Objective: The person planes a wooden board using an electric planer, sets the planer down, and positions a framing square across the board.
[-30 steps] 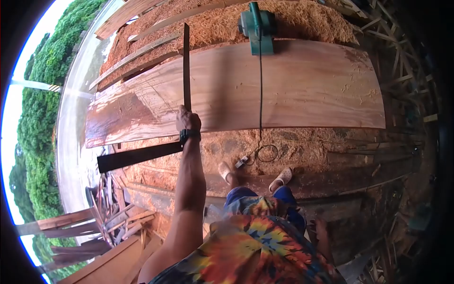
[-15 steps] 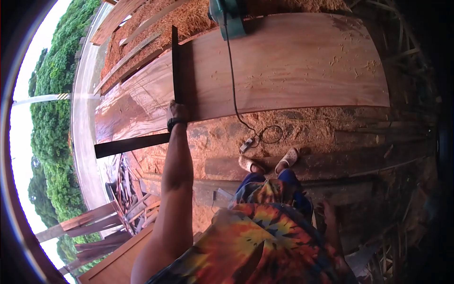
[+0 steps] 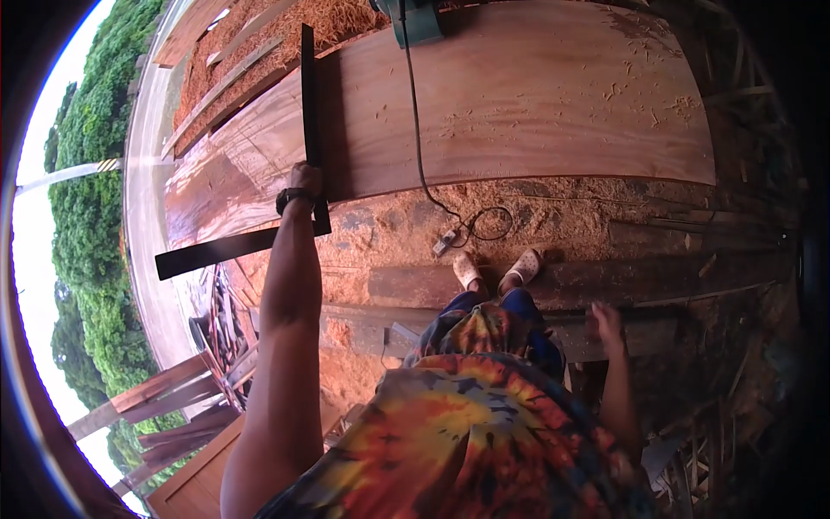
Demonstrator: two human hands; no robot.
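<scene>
My left hand (image 3: 306, 177), with a dark band at the wrist, is closed around the long arm of a large dark L-shaped framing square (image 3: 309, 95). That arm lies across a broad wooden slab (image 3: 519, 104), while the other arm of the square points left, past the slab's near edge. A green power tool (image 3: 418, 28) with a black cord rests at the slab's far edge, partly cut off by the frame. My right hand (image 3: 607, 327) is raised beside my body, holding nothing I can see. Its fingers look apart, though slightly blurred.
Sawdust and shavings cover the ground around my clogs (image 3: 520, 266). The tool's cord (image 3: 418, 156) runs over the slab to a small plug or connector (image 3: 445, 242) and a loop near my feet. Scrap wood (image 3: 226, 346) is piled at lower left; planks lie at the right.
My left hand has shifted slightly left in view along with the square. My right hand has risen from low beside my body. The whole view has moved a little.
</scene>
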